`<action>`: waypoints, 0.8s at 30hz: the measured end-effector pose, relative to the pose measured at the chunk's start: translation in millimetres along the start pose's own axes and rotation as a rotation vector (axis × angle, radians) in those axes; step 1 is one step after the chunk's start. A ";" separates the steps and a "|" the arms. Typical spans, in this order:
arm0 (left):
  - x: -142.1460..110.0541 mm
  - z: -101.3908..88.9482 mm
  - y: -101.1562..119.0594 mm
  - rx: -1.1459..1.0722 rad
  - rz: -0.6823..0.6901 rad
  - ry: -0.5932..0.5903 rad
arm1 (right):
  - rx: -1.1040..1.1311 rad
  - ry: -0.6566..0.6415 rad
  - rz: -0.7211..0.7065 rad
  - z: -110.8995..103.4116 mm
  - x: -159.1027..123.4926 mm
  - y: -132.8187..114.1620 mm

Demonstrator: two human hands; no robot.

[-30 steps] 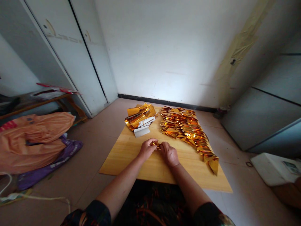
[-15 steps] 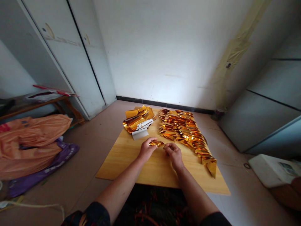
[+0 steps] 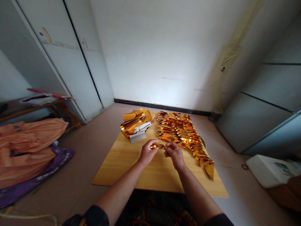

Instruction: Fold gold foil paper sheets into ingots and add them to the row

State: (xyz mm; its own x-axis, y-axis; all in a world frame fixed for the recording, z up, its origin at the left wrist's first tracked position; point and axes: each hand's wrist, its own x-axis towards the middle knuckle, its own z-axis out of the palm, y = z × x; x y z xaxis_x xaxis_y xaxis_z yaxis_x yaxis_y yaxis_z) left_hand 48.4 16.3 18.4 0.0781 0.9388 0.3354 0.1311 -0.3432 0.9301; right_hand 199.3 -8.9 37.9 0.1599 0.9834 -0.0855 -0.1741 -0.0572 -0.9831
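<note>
Your left grip (image 3: 147, 153) and right grip (image 3: 175, 154) pinch gold foil (image 3: 158, 146), folded pieces (image 3: 177, 128) beyond; lettering on the purple bag (image 3: 30, 189) is illegible.

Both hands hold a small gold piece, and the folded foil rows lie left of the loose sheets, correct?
No: the head view shows the folded foil rows right of the loose sheets. The left hand and right hand do hold the small gold piece.

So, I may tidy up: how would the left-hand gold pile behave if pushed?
The left-hand gold pile is probably light, its sheets looking thin at the edges. It would likely slide apart, since they overlap unevenly. The curled ones may flex.
</note>
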 end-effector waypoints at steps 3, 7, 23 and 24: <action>0.7 3.3 -2.6 0.010 0.069 0.035 | -0.134 0.023 -0.080 1.7 1.1 1.9; 1.9 6.8 -6.3 0.014 0.056 0.095 | -0.259 0.064 -0.158 4.2 -0.6 4.7; -2.8 -9.1 -6.0 -0.120 -0.152 -0.047 | -0.241 0.129 -0.155 -17.7 19.1 -6.0; -4.1 -13.5 -7.2 -0.098 -0.158 -0.054 | -0.301 0.154 -0.175 -27.8 25.7 -10.2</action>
State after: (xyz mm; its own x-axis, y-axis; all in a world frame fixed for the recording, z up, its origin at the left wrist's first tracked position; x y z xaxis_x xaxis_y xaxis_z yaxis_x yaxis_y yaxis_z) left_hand 33.8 15.3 12.4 0.1172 0.9771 0.1775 0.0493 -0.1843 0.9816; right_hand 232.2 12.2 41.2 0.3100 0.9467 0.0872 0.1582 0.0391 -0.9866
